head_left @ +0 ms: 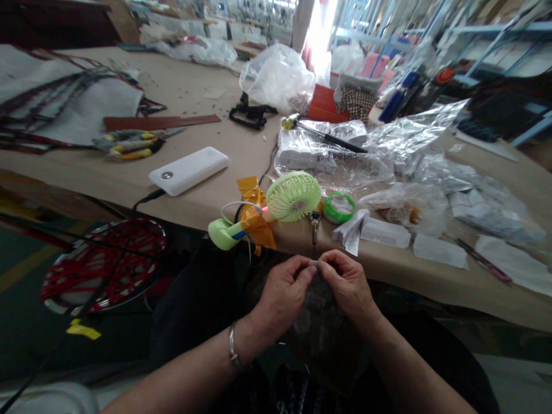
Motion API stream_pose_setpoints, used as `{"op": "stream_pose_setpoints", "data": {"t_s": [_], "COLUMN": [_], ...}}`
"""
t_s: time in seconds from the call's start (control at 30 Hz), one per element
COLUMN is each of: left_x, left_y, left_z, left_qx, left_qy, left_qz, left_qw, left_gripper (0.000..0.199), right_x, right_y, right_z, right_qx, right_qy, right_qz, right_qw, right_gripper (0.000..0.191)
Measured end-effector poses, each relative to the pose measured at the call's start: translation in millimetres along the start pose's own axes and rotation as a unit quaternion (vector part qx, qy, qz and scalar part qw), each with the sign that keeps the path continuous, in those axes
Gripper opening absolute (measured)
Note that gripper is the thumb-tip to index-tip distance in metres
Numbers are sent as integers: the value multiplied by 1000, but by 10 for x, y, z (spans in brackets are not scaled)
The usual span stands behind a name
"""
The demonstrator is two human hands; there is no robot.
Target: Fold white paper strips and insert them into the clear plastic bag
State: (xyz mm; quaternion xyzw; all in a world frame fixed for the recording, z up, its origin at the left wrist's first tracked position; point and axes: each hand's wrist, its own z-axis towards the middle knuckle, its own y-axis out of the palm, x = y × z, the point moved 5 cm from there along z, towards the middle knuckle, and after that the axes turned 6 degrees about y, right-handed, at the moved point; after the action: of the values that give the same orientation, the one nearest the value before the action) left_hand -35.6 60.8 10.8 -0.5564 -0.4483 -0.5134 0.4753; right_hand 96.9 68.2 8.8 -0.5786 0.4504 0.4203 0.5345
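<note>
My left hand (287, 286) and my right hand (345, 280) meet in front of the table's near edge, thumbs and forefingers pinched together. Between the fingertips is a small whitish piece (313, 263), mostly covered, whose kind I cannot make out. Just beyond the fingers, a soldering iron (315, 225) lies with its metal tip pointing toward me. To its right sits a round green tub (339, 207) with pale contents. A folded stack of white paper labels (351, 231) rests by the tub. At the left, a light green hand fan (294, 197) is fastened with orange tape (257, 225).
A white power bank (188, 171) with a cable lies left of the fan, and pliers (133, 144) lie behind it. Clear plastic bags (336, 161) cover the table's right side. A pink-handled cutter (485, 261) lies near the right edge. A red-strapped round stool (107, 261) stands below left.
</note>
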Motion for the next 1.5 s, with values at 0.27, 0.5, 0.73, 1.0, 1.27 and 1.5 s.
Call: {"op": "stream_pose_setpoints", "data": {"t_s": [0.27, 0.5, 0.73, 1.0, 1.27, 1.5], "left_x": [48, 85, 76, 97, 79, 88], "left_y": [-64, -81, -77, -80, -80, -91], "left_z": [86, 130, 161, 176, 217, 180], "left_qx": [9, 13, 14, 20, 27, 23], "left_qy": [82, 123, 126, 136, 128, 117], "left_qz": [91, 135, 148, 151, 145, 126], "left_qw": [992, 983, 981, 979, 981, 985], "left_gripper": [17, 17, 18, 18, 18, 18], "right_x": [-45, -79, -82, -97, -93, -71], "right_y": [26, 40, 39, 29, 36, 25], "right_z": [35, 47, 70, 85, 98, 69], "right_qx": [24, 36, 42, 45, 52, 46], "right_qy": [-52, -86, -92, -103, -104, -102], "right_qz": [-47, -71, -75, -84, -84, -72], "right_qw": [997, 993, 992, 990, 990, 991], "right_gripper": [11, 9, 9, 9, 9, 10]}}
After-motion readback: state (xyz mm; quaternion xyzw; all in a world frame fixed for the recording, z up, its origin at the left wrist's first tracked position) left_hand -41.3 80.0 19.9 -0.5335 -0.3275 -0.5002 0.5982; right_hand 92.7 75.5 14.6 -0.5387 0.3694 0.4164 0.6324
